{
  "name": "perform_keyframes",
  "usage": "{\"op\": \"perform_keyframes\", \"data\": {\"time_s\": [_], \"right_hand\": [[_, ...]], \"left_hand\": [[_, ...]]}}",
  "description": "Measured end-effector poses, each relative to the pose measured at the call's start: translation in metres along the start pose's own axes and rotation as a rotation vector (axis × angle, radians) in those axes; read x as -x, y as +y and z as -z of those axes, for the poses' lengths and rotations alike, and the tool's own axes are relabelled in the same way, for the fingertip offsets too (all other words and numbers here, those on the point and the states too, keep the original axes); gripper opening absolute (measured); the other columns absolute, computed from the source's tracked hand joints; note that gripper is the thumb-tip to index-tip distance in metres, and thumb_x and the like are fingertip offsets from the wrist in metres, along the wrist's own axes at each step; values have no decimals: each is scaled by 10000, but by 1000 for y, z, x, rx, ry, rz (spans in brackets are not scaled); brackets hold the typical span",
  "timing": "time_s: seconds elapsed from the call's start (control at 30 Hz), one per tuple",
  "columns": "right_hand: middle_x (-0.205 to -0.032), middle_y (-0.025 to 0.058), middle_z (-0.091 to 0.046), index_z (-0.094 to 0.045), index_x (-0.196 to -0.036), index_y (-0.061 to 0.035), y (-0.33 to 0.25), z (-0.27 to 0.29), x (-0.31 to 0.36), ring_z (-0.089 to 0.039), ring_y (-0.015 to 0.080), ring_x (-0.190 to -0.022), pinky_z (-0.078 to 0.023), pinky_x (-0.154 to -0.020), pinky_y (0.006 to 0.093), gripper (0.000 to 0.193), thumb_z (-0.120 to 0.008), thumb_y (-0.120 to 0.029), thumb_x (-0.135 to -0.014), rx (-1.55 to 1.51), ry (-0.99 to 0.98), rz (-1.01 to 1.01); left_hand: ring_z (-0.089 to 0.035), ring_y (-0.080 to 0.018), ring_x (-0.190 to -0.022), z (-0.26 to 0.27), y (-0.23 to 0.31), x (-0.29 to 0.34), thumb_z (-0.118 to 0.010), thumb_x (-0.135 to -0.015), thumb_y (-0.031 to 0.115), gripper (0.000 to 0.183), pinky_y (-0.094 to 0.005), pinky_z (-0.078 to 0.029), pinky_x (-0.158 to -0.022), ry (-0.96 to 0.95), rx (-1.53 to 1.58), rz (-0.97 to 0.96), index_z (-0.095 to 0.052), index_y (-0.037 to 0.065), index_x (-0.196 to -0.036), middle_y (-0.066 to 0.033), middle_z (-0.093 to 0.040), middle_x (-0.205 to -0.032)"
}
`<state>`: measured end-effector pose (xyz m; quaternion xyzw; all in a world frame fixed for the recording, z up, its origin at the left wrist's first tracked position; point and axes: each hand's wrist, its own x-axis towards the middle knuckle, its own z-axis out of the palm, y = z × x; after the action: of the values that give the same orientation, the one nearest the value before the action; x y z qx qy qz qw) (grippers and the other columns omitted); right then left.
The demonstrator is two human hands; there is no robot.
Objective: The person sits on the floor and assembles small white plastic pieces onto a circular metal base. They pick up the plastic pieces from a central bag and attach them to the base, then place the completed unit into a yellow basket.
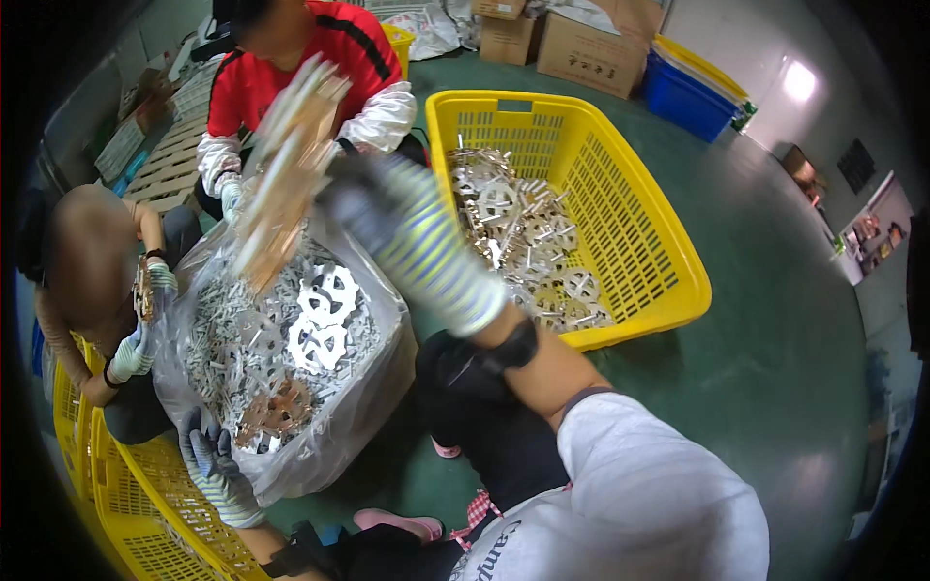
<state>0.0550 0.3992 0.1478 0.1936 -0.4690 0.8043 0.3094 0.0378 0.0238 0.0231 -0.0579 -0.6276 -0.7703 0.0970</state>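
Note:
My right hand (417, 228), in a striped glove with dark fingers, reaches across a plastic-lined container (334, 445) and grips a stack of flat metal plates (291, 169). Stack and fingers are blurred by motion. The container holds many small grey metal pieces (218, 329). On top lie shiny, cut-out toothed metal plates (325, 315) and several copper-tinted ones (276, 412). My left hand (218, 474), gloved alike, rests at the near left edge of the plastic lining, its fingers apart and holding nothing I can see.
Right of the container stands a yellow basket (639, 242) part-filled with similar plates. A person in red (339, 48) sits opposite; another person (92, 252) at left has gloved hands by the lining. More yellow baskets (126, 484) stand lower left. Cardboard boxes (591, 53) and blue bins (688, 97) are behind.

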Motion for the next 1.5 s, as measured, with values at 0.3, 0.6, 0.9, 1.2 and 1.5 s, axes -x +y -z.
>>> {"op": "perform_keyframes", "data": {"time_s": [0.3,0.6,0.9,1.2,1.5], "right_hand": [[-1093,172,-673,-684,-1090,-61,-76,287,-6,-648,322,-985,-501,-873,406,394,-621,-368,-851,1757,122,-581],[-1262,160,-607,-639,-1211,-80,-51,451,76,-624,326,-1093,-513,-894,436,388,-588,-225,-855,2046,-400,-1565],[-1310,110,-583,-635,-1218,-80,-31,507,132,-598,301,-1152,-497,-920,450,363,-507,-170,-891,2026,-260,-1764],[-1264,129,-599,-649,-1156,-69,-16,530,165,-607,314,-1109,-489,-903,439,345,-497,-213,-883,1917,-246,-1777],[-1159,172,-650,-697,-1033,-43,-24,572,161,-645,343,-1009,-505,-841,435,336,-523,-263,-849,1846,-470,-1630]], "left_hand": [[-489,-169,-1141,19,-16,-9,-498,-990,343,424,-328,-347,-1003,-56,-80,129,-474,115,-1347,-42,-492,-1368],[-533,-123,-950,14,-30,-9,-508,-989,288,392,-269,-428,-844,-19,-190,168,-505,54,-1304,-71,-536,-1280],[-492,-96,-891,24,-48,-15,-504,-992,281,388,-246,-426,-775,-83,-332,169,-516,30,-1288,-80,-528,-1255],[-486,-121,-967,24,-56,-17,-486,-991,312,391,-266,-418,-842,-78,-413,297,-514,75,-1301,-50,-516,-1296],[-504,-140,-956,4,-22,-2,-504,-981,362,419,-297,-423,-840,22,-294,271,-525,80,-1290,-65,-527,-1266]]}}
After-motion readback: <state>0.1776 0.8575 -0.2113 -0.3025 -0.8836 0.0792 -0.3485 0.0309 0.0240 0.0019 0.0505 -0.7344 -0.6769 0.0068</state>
